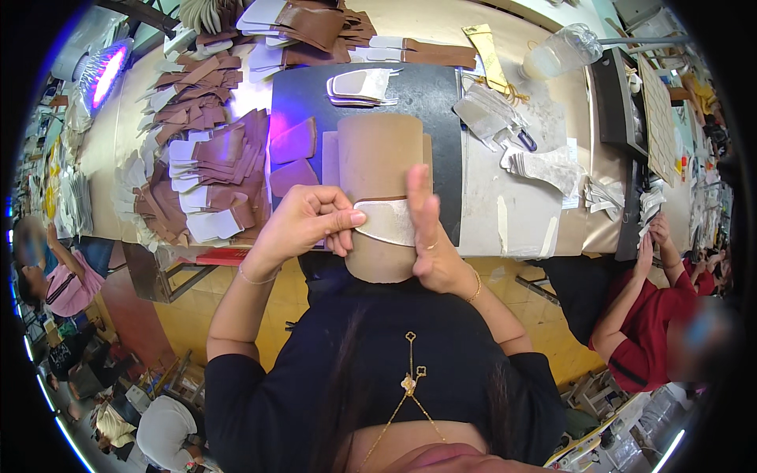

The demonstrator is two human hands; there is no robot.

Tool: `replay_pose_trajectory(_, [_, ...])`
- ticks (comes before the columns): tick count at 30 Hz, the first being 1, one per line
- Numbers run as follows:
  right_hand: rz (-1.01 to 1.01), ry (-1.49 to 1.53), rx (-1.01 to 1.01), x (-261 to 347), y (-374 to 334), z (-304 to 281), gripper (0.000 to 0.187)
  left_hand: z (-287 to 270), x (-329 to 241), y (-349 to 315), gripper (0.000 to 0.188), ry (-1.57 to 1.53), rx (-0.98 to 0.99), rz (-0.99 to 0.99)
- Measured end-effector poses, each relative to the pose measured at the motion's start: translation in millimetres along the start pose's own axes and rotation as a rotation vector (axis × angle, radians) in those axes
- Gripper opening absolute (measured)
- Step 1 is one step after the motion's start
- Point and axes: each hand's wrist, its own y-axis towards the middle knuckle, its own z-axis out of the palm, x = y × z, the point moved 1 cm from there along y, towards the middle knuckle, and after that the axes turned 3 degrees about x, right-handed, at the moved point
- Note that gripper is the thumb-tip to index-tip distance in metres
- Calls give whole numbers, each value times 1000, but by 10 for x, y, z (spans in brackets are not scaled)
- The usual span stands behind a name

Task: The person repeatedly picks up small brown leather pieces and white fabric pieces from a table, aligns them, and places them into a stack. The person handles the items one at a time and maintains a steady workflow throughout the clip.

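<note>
Mid-frame: left hand [314,219] curled, thumb on pale piece [388,223] (pinch unclear), tan form [380,150] beneath; right hand [432,240] straight-fingered alongside.

Brown piled pieces [246,154] on table [98,150]

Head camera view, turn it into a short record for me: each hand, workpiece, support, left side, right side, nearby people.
Left hand: thumb at the workpiece's left end
Right hand: fingers extended, beside the workpiece's right end; contact unclear
Workpiece: grey-white flat piece, brown along its upper edge
Support: tan, curved-topped form, partly over a black rectangular mat
Left side: piled brown-and-white flat pieces
Right side: clear plastic bottle
Nearby: person in a dark red top, right
</note>
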Motion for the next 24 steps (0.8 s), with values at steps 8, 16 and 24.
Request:
replay_pose_trajectory(8, [355,-432,-323,-399,-142,-750,49,-244,-84,205,20,-171,58,163])
replay_pose_trajectory(16, [257,-1281,-351,-931,150,-1156,40,-897,-488,1170,30,445,-378,230])
replay_pose_trajectory(24, [112,-1267,-334,-978,207,-1167,34,-1068,-95,645,26,1040,-717,238])
